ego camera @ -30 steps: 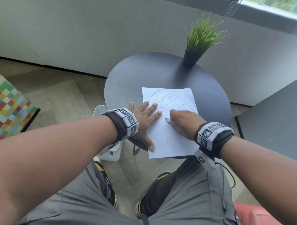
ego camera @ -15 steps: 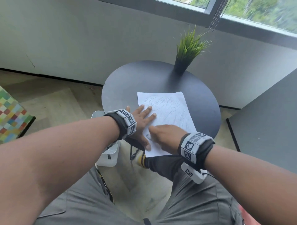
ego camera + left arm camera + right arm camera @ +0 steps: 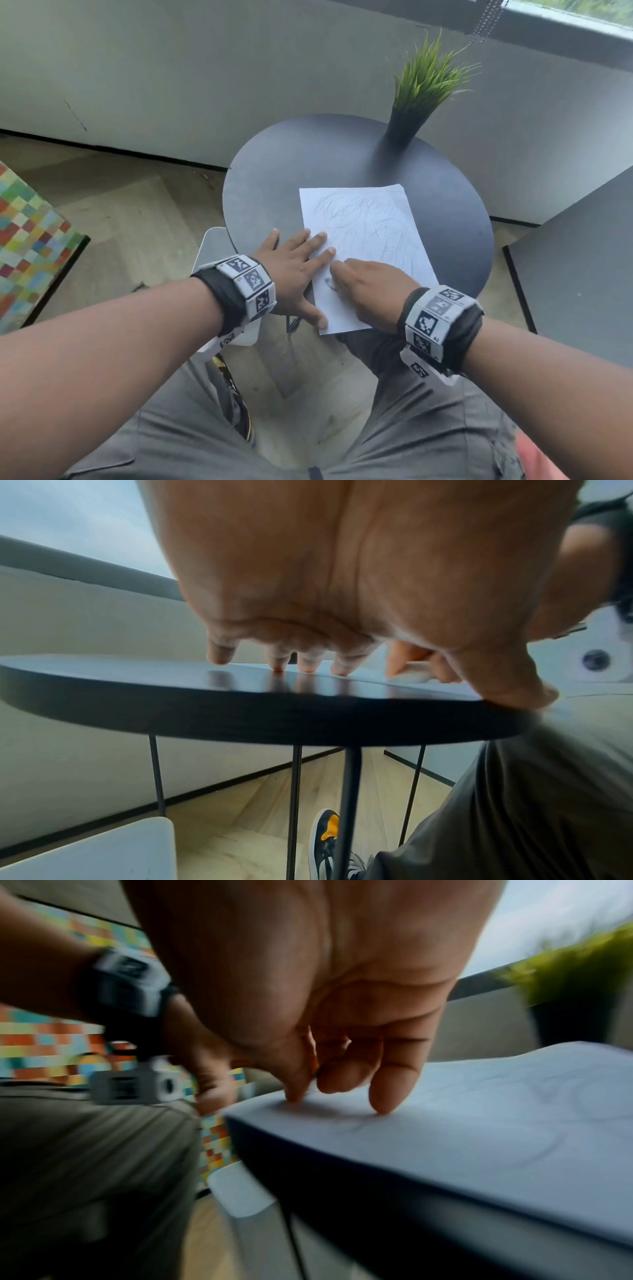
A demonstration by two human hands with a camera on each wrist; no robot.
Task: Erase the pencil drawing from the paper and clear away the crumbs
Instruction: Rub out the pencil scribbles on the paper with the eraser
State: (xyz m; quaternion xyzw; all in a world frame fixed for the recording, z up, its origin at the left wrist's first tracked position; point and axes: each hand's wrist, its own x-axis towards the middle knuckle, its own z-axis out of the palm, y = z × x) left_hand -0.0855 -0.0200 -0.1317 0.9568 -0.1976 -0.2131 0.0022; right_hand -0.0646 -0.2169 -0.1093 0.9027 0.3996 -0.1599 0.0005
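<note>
On the round black table (image 3: 281, 178) lies the white paper (image 3: 373, 240), pencil scribbles across its far half. Left hand (image 3: 291, 270) is spread flat, fingers straight, pinning the paper's left edge. Right hand (image 3: 370, 291) is curled, fingertips (image 3: 383, 1104) pressing the paper's near part; an eraser can't be made out.

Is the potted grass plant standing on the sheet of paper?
No: in the head view the green grass plant in its dark pot stands on the round black table, apart from the white sheet of paper.
</note>
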